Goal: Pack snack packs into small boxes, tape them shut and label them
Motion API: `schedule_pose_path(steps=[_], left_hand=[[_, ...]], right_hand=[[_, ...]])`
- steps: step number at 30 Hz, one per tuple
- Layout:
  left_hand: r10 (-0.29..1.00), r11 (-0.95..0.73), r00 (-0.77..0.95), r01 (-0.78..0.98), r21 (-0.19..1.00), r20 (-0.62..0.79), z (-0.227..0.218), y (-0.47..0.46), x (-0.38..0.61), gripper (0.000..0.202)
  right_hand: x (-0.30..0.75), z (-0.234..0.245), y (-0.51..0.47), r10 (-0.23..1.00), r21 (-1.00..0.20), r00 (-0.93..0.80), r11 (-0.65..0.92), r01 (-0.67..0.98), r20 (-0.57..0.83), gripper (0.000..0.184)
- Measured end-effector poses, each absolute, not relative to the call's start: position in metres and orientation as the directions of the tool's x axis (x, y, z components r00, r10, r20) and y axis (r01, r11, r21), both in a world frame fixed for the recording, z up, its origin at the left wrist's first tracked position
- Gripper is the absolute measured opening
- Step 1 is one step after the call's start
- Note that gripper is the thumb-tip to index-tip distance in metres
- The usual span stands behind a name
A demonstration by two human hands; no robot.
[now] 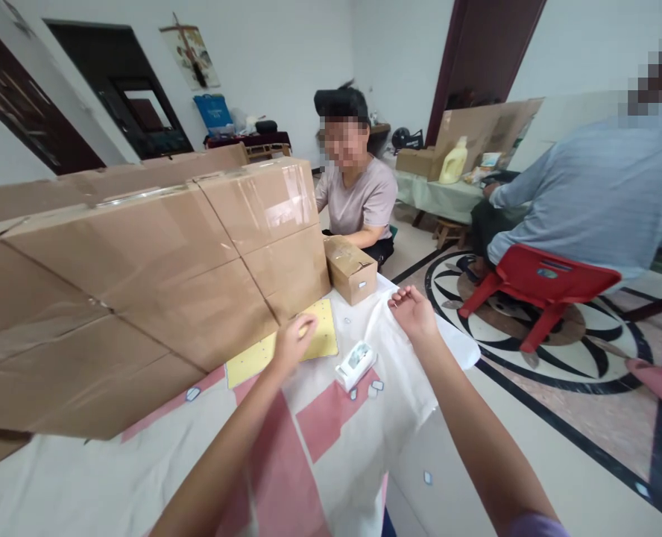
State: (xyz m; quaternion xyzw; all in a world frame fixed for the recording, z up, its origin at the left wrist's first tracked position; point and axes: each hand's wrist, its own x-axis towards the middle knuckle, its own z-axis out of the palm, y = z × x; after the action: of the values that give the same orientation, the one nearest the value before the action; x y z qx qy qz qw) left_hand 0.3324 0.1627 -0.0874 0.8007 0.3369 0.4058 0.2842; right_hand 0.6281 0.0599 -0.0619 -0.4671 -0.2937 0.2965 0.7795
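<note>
My left hand (293, 341) rests with fingers curled on a yellow sheet (324, 337) lying on the cloth-covered table (141, 470); whether it pinches the sheet is unclear. My right hand (414, 312) is closed on the white cloth (398, 365) near the table's far corner, bunching it. A small white device (355, 365) lies on the cloth between my forearms. Small white tags (376, 386) lie beside it.
Large taped cardboard boxes (141, 276) fill the table's left side. A small cardboard box (350, 268) stands behind the yellow sheet. A person in a grey shirt (358, 198) sits across the table. Another person sits on a red chair (537, 283) at right.
</note>
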Motion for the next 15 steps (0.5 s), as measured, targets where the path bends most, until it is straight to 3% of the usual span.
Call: schedule_pose_path(steps=[4,8,12,15], left_hand=[[0.9,-0.432,0.185,0.497,0.752,0.395,-0.096,0.133,0.153,0.026],[0.908,-0.188,-0.198,0.594,0.782,0.369,-0.099,0.104,0.002,0.028],[0.749,-0.013,-0.541,0.566,0.824,0.383,-0.098,0.097,-0.116,0.026],[0.606,0.05,-0.703,0.501,0.864,0.373,-0.1,0.118,-0.185,0.042]], right_hand=[[0.551,-0.009,0.07,0.869,-0.832,0.453,0.394,-0.39,0.2,0.028],[0.414,0.008,0.112,0.976,-0.856,0.124,0.215,-0.471,0.177,0.043],[0.256,-0.02,0.139,0.96,-0.967,-0.268,0.012,-0.255,0.082,0.053],[0.144,-0.045,0.144,0.874,-0.996,-0.486,-0.029,-0.086,0.016,0.038]])
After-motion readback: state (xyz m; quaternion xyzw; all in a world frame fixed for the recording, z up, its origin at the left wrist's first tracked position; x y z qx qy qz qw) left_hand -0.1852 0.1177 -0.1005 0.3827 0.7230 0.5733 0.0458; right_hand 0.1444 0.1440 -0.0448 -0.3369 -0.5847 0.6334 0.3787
